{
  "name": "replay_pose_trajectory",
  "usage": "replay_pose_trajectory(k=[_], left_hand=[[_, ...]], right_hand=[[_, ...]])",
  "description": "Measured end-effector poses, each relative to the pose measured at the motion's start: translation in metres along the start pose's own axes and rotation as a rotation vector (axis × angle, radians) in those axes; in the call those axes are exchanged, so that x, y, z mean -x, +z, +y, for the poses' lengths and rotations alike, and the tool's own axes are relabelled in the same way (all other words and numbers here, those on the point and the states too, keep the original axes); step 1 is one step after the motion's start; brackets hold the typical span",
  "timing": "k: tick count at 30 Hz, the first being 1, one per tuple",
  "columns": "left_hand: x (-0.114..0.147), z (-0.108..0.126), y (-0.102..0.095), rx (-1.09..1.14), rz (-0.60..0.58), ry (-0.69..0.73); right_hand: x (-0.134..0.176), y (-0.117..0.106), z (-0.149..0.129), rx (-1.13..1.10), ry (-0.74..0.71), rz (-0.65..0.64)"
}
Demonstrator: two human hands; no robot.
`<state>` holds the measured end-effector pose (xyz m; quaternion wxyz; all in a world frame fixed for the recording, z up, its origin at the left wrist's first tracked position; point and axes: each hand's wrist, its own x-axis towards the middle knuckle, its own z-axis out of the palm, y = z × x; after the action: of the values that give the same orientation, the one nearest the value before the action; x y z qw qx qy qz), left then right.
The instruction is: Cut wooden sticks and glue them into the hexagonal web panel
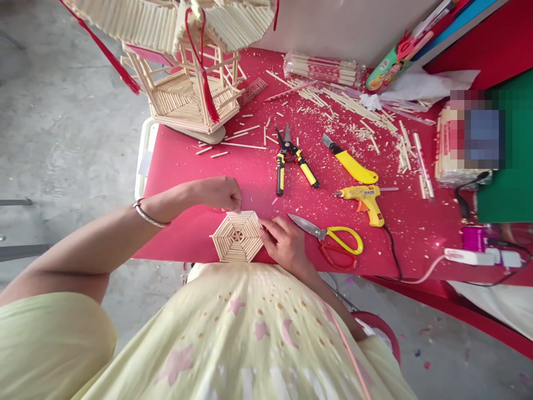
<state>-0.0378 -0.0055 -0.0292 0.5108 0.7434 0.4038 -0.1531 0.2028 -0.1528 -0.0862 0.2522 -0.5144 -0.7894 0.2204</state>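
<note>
Worktop (183,166): red, strewn with cut sticks (245,146)
Pavilion model (179,103): stick-built, red-tasselled, at ten o'clock on the worktop
Hexagonal panel (245,253): flat, at seven o'clock by the near edge
Left hand (219,193): grip curled nearly closed at the panel's twelve o'clock side; cannot tell whether it pinches anything
Right hand (287,241): grip nearly closed, holding the panel's three o'clock corner
Glue gun (360,195): yellow, at four o'clock on the worktop
Gun's label (368,193): blue print, too small to read

Left of the hexagonal stick panel (233,251), we could slide across bare surface (179,241). Beyond the panel, the pliers (287,146) and the stick pavilion (179,103) block us; to its right, our right hand (287,243) and the scissors (320,233) do.
</note>
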Motion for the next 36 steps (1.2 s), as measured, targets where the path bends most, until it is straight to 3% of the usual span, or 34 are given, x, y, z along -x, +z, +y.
replay_pose_trajectory(k=[36], left_hand=[[0.0002,-0.0008,0.0043,0.058,0.025,0.031]], right_hand=[[-0.0011,0.0,-0.0028,0.029,-0.038,0.008]])
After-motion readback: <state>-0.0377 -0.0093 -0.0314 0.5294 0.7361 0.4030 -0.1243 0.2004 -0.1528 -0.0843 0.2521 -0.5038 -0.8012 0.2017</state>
